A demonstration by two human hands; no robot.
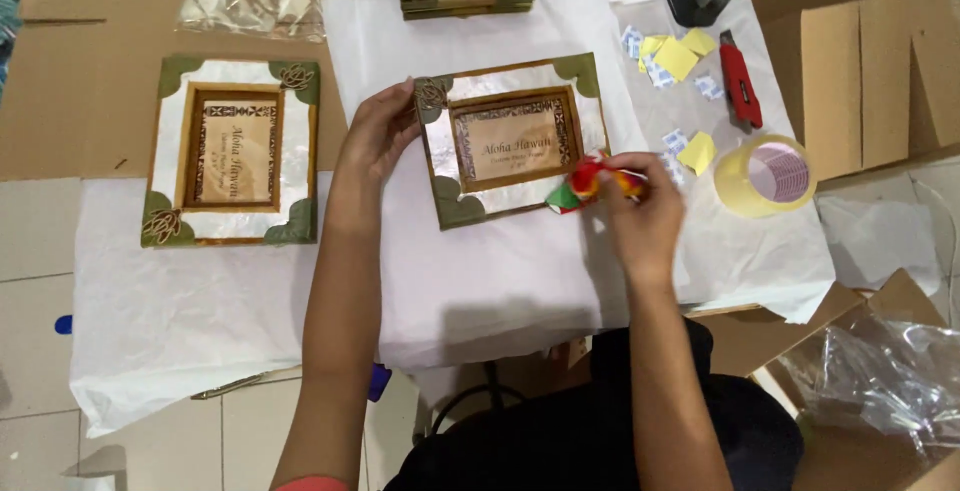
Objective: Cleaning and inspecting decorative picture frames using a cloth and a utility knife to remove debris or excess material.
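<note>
Two hands at work — left hand [375, 136] gripping picture frame [512, 139], right hand [640, 213] pinching colourful cloth [585, 183], white paper [500, 271] over tiled floor [30, 251]

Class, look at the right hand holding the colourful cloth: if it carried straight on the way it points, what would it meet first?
The right hand points up-left, so it would probably first meet the picture frame it already presses the cloth against.
</note>
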